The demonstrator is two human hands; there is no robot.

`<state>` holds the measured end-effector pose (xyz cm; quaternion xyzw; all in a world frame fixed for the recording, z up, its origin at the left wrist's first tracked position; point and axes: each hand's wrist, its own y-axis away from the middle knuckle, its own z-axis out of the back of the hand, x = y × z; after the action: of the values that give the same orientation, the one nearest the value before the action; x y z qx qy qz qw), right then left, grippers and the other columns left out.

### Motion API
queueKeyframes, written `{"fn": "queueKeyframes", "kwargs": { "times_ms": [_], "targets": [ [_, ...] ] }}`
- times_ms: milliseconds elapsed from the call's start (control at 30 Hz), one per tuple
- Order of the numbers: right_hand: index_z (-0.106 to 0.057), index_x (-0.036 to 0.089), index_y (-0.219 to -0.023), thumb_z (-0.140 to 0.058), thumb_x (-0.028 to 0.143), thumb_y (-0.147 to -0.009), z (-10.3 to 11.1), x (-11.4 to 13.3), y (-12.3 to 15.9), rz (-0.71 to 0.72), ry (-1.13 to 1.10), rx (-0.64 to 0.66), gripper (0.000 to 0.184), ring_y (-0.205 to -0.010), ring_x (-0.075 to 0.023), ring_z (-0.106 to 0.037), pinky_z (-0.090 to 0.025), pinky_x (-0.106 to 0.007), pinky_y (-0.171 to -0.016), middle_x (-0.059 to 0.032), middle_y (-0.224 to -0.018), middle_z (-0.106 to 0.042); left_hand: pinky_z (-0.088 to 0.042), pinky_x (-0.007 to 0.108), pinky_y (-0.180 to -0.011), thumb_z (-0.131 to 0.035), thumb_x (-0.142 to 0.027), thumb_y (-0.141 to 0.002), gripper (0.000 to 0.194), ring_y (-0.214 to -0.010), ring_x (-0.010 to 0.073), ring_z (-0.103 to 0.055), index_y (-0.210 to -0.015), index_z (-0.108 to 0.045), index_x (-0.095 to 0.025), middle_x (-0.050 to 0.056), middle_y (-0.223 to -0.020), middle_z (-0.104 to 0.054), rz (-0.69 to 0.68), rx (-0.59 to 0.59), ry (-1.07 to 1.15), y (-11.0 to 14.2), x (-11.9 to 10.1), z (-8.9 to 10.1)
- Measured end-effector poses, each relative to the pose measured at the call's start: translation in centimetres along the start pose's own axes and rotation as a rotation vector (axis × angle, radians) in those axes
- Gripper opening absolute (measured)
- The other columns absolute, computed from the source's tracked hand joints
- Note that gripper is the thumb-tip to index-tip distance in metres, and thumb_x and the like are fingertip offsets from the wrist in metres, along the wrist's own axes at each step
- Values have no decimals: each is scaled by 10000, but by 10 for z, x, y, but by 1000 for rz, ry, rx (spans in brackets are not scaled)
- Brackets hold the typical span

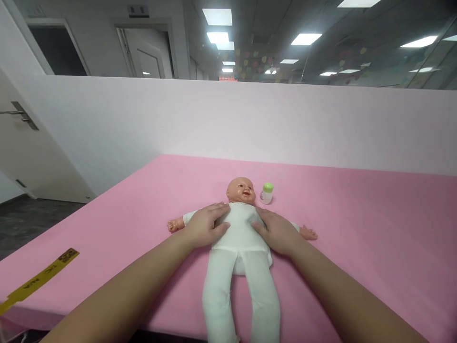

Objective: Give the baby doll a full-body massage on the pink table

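Observation:
A baby doll point(240, 233) in a white top and white trousers lies on its back on the pink table cover point(150, 200), its head toward the wall and its arms stretched out sideways. My left hand point(207, 226) rests on the left side of its chest, fingers extended and thumb spread. On the other side, my right hand point(276, 229) lies against the chest and shoulder, also with its fingers stretched out. Beside the doll's head stands a small clear bottle point(266, 193) with a green cap.
A yellow tape strip point(39, 282) with a printed code crosses the cover at the lower left. Behind the table rises a white wall point(271, 126) with glass above it. A door with a metal handle point(23, 115) is at the far left.

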<state>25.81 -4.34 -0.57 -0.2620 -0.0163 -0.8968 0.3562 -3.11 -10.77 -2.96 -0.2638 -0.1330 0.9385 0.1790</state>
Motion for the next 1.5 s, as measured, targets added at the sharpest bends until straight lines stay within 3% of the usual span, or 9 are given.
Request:
{"fn": "queueKeyframes", "kwargs": {
  "times_ms": [133,267,367,533,667,800,967,1233,1500],
  "targets": [
    [-559,253,-1496,-437,591,-1046,0,2,0,13,4,-18,576,-1310,-369,-600,-447,-507,-1093,-99,-1427,-650,-447,434,-1211,-577,-355,-971,477,-1395,256,-564,-1428,-647,-237,52,-1429,-646,-164,-52,142,19,-28,23],
    [-553,225,-1497,-464,574,-1034,0,5,-1,-55,40,1,586,-1317,-367,-587,-447,-478,-1075,-118,-1418,-651,-458,457,-1186,-538,-312,-985,467,-1298,267,-640,-1435,-635,-230,94,-1326,-707,-450,49,396,32,-64,31],
    [-541,219,-1501,-480,555,-1028,1,8,-1,-86,57,12,584,-1310,-357,-588,-444,-461,-1064,-120,-1416,-649,-444,451,-1195,-510,-348,-1002,498,-1257,263,-665,-1476,-596,-219,119,-1297,-717,-516,171,485,35,-80,25],
    [-546,250,-1490,-497,556,-1015,4,11,1,-98,60,24,567,-1276,-353,-608,-461,-439,-1016,-106,-1419,-648,-328,488,-1269,-481,-515,-1027,611,-1446,297,-507,-1577,-478,-249,112,-1553,-527,-436,297,366,27,-62,8],
    [-565,248,-1463,-517,573,-998,4,11,2,-82,62,30,570,-1231,-352,-632,-479,-429,-971,-108,-1429,-639,-239,513,-1309,-435,-599,-1034,701,-1555,305,-337,-1644,-352,-262,80,-1664,-363,-308,292,215,10,-38,-1],
    [-541,267,-1478,-536,542,-995,3,8,2,-30,48,8,556,-1225,-330,-638,-486,-418,-960,-88,-1409,-654,-216,496,-1323,-393,-594,-1052,704,-1589,275,-262,-1650,-333,-226,74,-1691,-302,-186,254,59,-10,-31,-8],
    [-563,249,-1456,-552,541,-986,5,9,3,-35,43,16,553,-1210,-342,-647,-494,-414,-924,-108,-1399,-659,-267,481,-1313,-403,-602,-1047,676,-1560,253,-336,-1618,-405,-240,55,-1650,-393,-77,145,-7,-24,-21,-15],
    [-576,244,-1459,-552,558,-990,9,13,8,-55,7,24,565,-1231,-359,-642,-501,-457,-983,-113,-1379,-673,-300,452,-1302,-381,-539,-1059,595,-1504,236,-433,-1549,-515,-229,31,-1583,-497,32,22,-19,-19,5,-17],
    [-563,172,-1485,-581,492,-988,-1,9,13,38,98,-108,592,-1446,-368,-478,-388,-575,-1187,-158,-1537,-542,-270,513,-1293,-345,-489,-1074,522,-1389,250,-556,-1464,-587,-242,43,-1495,-594,146,-3,-74,-20,-3,-13]
  ]
}}
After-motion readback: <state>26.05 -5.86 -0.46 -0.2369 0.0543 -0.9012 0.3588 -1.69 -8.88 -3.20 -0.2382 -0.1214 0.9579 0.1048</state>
